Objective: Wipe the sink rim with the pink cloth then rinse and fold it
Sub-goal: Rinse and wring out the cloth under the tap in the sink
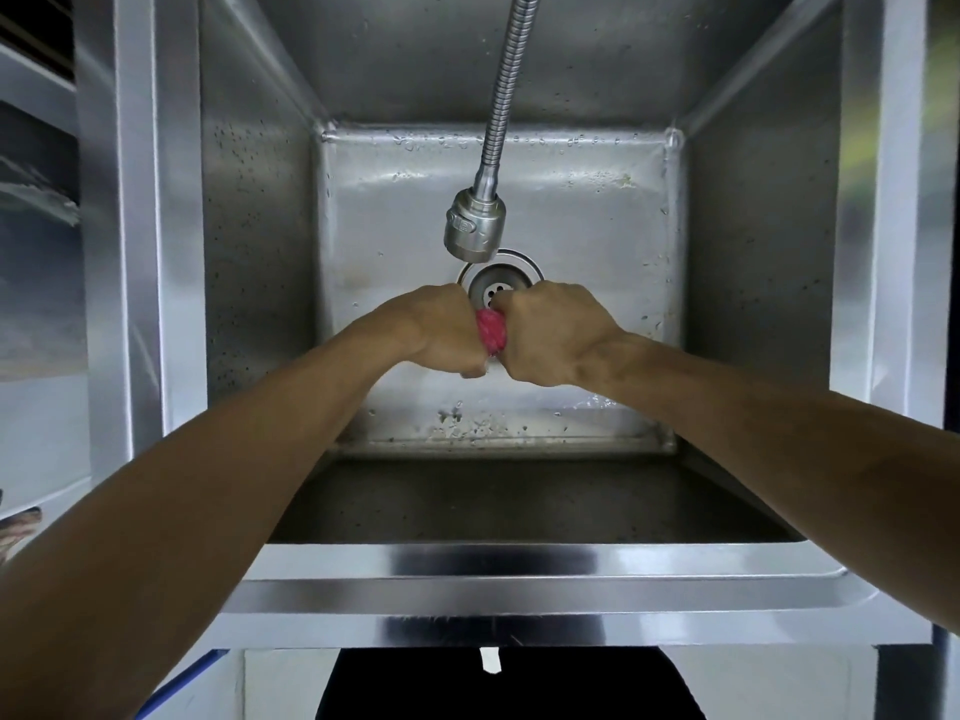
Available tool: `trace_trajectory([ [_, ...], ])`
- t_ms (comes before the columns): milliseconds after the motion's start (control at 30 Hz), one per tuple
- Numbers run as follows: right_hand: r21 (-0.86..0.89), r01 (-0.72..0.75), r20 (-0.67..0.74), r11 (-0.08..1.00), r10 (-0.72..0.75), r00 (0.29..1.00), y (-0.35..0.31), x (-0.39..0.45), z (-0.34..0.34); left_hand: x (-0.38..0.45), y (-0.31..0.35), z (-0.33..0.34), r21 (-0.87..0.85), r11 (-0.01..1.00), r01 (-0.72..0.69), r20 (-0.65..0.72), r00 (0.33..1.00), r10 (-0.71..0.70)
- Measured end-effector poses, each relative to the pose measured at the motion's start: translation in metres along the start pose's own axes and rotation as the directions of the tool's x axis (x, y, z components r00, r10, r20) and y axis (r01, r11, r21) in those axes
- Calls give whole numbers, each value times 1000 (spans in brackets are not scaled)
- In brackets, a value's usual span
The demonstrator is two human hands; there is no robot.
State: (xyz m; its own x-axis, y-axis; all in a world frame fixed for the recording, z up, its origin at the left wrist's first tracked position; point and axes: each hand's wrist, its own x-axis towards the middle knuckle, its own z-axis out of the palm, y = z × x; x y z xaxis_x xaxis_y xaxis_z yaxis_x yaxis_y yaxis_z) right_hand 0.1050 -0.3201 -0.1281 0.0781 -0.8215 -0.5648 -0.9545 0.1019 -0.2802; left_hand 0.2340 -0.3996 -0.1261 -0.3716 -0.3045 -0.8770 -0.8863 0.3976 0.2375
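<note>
Both my fists are pressed together over the middle of the steel sink basin. My left hand (441, 330) and my right hand (550, 337) each grip one end of the pink cloth (491, 331), which is bunched into a tight roll. Only a short stretch of the cloth shows between the two hands. The sink's front rim (519, 569) runs across the frame below my forearms, and its left and right rims frame the basin. A few drops fall from under the cloth.
A flexible metal faucet hose with its spray head (474, 226) hangs just beyond my hands, above the round drain (500, 283). No water runs from it. Droplets dot the basin floor (597, 241) and walls.
</note>
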Motion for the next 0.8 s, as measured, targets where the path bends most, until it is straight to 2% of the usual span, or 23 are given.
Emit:
trace_trajectory([
  [100, -22, 2, -7, 1000, -2, 1000, -1, 1, -1, 1, 2, -2, -41, 999, 22, 33, 999, -21],
  [233, 0, -19, -44, 1000, 19, 999, 4, 0, -9, -1, 4, -2, -77, 995, -59, -126, 991, 49],
  [267, 22, -29, -41, 999, 30, 999, 6, -1, -10, -3, 2, -3, -117, 989, -91, -124, 989, 76],
  [367, 91, -33, -37, 995, 37, 999, 9, -11, -13, -11, -7, -10, -297, 944, -146, 10, 988, 156],
  [433, 147, -6, -26, 989, 10, 1000, 7, -18, -12, -13, -12, -15, -313, 939, -143, 81, 981, 176],
  [467, 215, -10, 21, 977, 6, 1000, 6, -19, -13, -14, -13, -17, -323, 938, -127, 117, 978, 173],
  [533, 450, -84, 211, 889, -14, 977, 11, -16, -22, -15, -15, -18, -296, 947, -127, 141, 974, 175],
  [600, 610, -167, 381, 775, -103, 919, 25, -10, -34, -16, -15, -16, -171, 965, -200, 21, 978, 207],
  [667, 707, -251, 475, 661, -182, 861, 40, -4, -40, -17, -15, -11, -35, 955, -294, -198, 939, 282],
  [733, 786, -355, 540, 506, -280, 794, 53, 2, -34, -17, -15, -5, 87, 929, -361, -407, 838, 364],
  [800, 812, -461, 583, 358, -456, 672, 60, 9, -23, -15, -17, 1, 291, 878, -379, -556, 680, 478],
])
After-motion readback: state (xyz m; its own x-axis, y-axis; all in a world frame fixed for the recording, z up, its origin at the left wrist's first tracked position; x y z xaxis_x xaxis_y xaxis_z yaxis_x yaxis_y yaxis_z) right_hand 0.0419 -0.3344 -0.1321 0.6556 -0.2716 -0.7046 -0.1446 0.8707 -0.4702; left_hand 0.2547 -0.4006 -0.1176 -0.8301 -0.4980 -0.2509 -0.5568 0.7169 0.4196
